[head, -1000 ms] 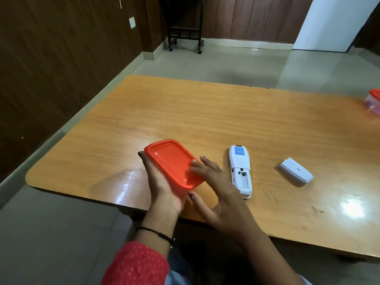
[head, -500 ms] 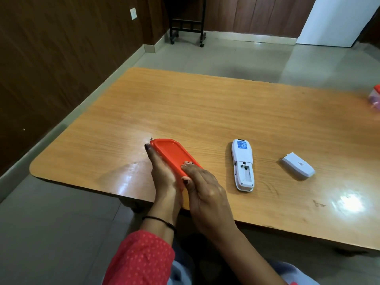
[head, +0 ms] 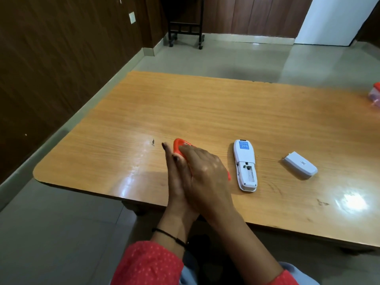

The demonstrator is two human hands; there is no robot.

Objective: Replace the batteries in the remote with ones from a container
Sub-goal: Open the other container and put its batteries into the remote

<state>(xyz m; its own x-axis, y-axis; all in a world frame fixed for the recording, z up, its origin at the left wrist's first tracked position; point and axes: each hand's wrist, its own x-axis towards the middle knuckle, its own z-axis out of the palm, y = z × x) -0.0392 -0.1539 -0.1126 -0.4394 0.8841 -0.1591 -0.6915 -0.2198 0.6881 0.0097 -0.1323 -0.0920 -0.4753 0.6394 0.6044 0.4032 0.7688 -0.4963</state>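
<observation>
The right hand (head: 203,169) lay flat over the orange container (head: 178,145), palm down and fingers together, pressing it against the left hand (head: 174,173), whose upright, straight fingers backed it from the other side. Both hands thus held the container between them above the near edge of the table (head: 205,108), with only its far rounded end and a sliver of its right edge showing; whether its lid was on could not be told.

The table was a wooden one with a glossy orange-brown grain, rounded corners, a small dark mark just left of the hands and bright glare on its near right part. It stood on a pale tiled floor, with dark wood panelling on the left and back walls, a black wheeled stand (head: 185,29) at the back, and a white door (head: 333,19) at the upper right.

The white remote (head: 244,164) lay face down just right of the hands, its blue label toward the far end and its battery bay open and seemingly empty. Its cover (head: 300,168) lay apart, further right. A second orange-lidded container (head: 374,95) sat at the far right edge.
</observation>
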